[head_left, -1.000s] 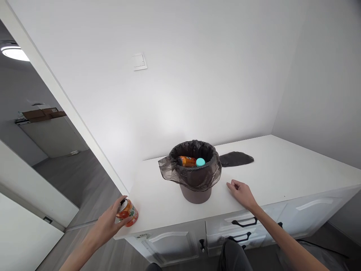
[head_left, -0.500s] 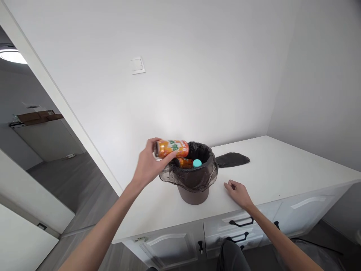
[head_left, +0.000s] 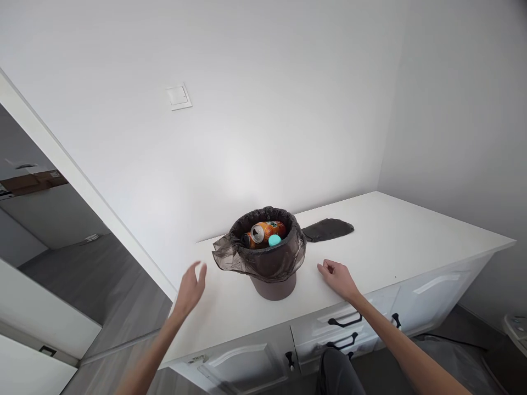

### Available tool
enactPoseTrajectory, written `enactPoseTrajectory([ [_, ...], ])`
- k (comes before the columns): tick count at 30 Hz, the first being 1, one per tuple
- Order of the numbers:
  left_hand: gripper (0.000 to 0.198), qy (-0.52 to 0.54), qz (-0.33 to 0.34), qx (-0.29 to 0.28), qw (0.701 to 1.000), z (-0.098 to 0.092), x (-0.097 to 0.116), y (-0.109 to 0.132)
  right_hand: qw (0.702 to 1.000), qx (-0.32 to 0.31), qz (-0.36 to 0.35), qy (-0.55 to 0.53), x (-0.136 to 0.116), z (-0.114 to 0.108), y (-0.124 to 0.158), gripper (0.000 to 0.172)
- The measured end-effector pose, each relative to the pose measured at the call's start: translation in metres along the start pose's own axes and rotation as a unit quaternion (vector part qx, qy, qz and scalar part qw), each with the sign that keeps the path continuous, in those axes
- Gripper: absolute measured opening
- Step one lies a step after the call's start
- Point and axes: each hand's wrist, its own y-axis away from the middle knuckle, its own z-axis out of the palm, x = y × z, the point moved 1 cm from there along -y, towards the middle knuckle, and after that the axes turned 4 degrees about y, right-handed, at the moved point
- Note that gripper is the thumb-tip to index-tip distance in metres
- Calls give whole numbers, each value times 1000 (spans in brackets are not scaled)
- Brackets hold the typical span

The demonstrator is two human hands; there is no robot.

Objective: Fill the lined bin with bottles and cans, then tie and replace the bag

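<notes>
A brown trash can stands on the white countertop, lined with a dark, see-through trash bag folded over its rim. Inside lies an orange soda can on its side, its opened top facing left. A turquoise bottle cap shows in front of it, and another orange container is partly covered. To the left of the bin, my left hand is held apart from it, thumb and fingers spread, nothing in them. My right hand rests on the counter right of the bin, fingers curled with nothing visible inside.
A folded black plastic bag lies flat behind and right of the bin. White cabinet doors and drawers with black handles are below the countertop. A light switch is on the wall, and a doorway opens at left.
My left hand has let go of the orange soda can, which now lies in the bin, and has drawn back to the left. My right hand stays by the bin. The view has shifted slightly.
</notes>
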Motion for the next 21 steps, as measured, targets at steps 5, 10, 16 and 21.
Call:
enactPoseTrajectory([
  [5, 78, -90, -51, -42, 994, 24, -68, 69, 1000, 6, -11, 22, -4, 3, 3, 39],
  [10, 74, -234, -23, -86, 968, 34, -95, 83, 996, 23, -39, 75, 2, 9, 7, 37],
  [16, 72, -264, -3, -71, 962, 43, -103, 86, 974, 33, -68, 213, 20, 13, 3, 25],
  [21, 76, -259, -22, -96, 961, 42, -98, 91, 941, 38, -152, 300, 22, 19, 1, 36],
])
